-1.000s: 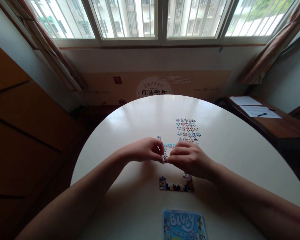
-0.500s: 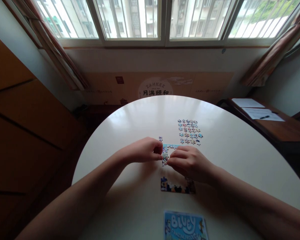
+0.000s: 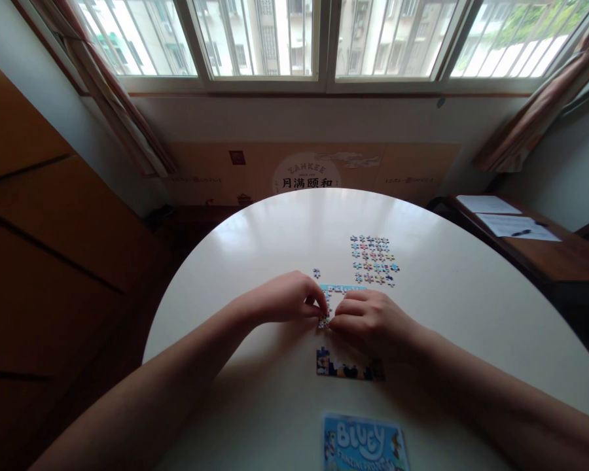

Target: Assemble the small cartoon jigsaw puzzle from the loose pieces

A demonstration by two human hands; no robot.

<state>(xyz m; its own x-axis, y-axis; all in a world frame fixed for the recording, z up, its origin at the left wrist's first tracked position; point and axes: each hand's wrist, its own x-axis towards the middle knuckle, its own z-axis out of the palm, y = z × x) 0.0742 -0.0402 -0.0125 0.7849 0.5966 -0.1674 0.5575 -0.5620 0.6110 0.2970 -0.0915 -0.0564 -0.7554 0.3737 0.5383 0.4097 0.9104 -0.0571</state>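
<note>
A partly joined jigsaw frame lies on the table, with its blue top strip (image 3: 346, 288) and left side joined at a corner. My left hand (image 3: 297, 297) reaches over that left side, thumb and fingers closed on a jigsaw piece (image 3: 323, 322) at its lower end. From the other side my right hand (image 3: 370, 317) meets the same lower end, its fingers bent and pressed together; its thumb is hidden. A separate dark bottom strip (image 3: 348, 371) lies nearer to me, its right end in shadow under my right wrist. One loose piece (image 3: 317, 273) rests beyond my left hand.
Rows of loose jigsaw pieces (image 3: 373, 260) lie at the back right of the round white table (image 3: 235, 255). A blue Bluey puzzle box or card (image 3: 364, 443) lies near me. Papers (image 3: 517, 226) and a pen are on a wooden side table at the right.
My left hand has shifted slightly right, and its fingertips now cover part of the puzzle's left side. My right hand has barely moved. The view has tilted a little.
</note>
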